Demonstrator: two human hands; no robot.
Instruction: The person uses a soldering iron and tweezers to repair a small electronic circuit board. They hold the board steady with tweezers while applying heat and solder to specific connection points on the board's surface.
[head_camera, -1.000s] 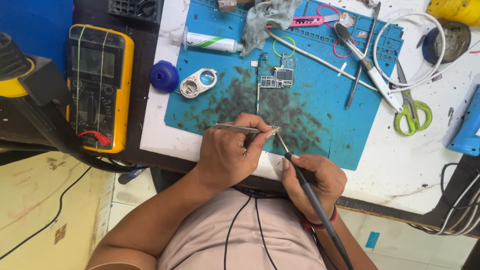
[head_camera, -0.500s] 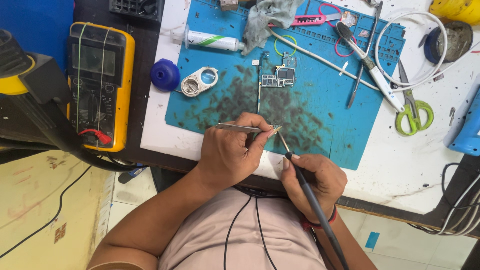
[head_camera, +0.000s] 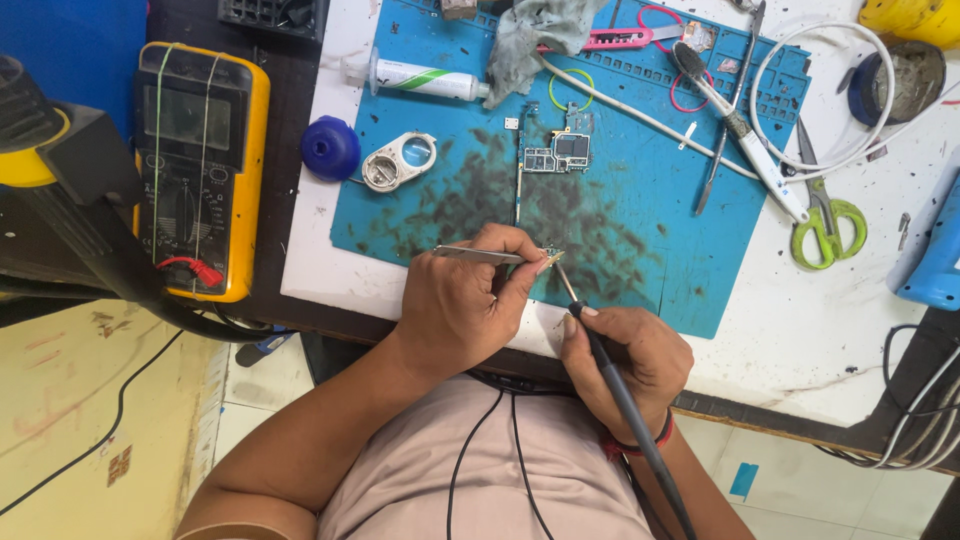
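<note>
My left hand (head_camera: 470, 300) pinches metal tweezers (head_camera: 478, 254) whose tips hold a tiny component (head_camera: 551, 254) just above the stained blue work mat (head_camera: 620, 230). My right hand (head_camera: 625, 360) grips a dark soldering iron (head_camera: 610, 375) like a pen, its thin tip touching the tiny component. Both hands rest at the mat's near edge. A small phone circuit board (head_camera: 558, 150) lies farther up on the mat, apart from both hands.
A yellow multimeter (head_camera: 200, 160) lies at the left, with a blue cap (head_camera: 331, 148) and a metal camera frame (head_camera: 398, 160) beside it. A white tube (head_camera: 425, 78), grey cloth (head_camera: 535, 30), green-handled scissors (head_camera: 825, 215), white cable (head_camera: 800, 130) and several hand tools lie at the back and right.
</note>
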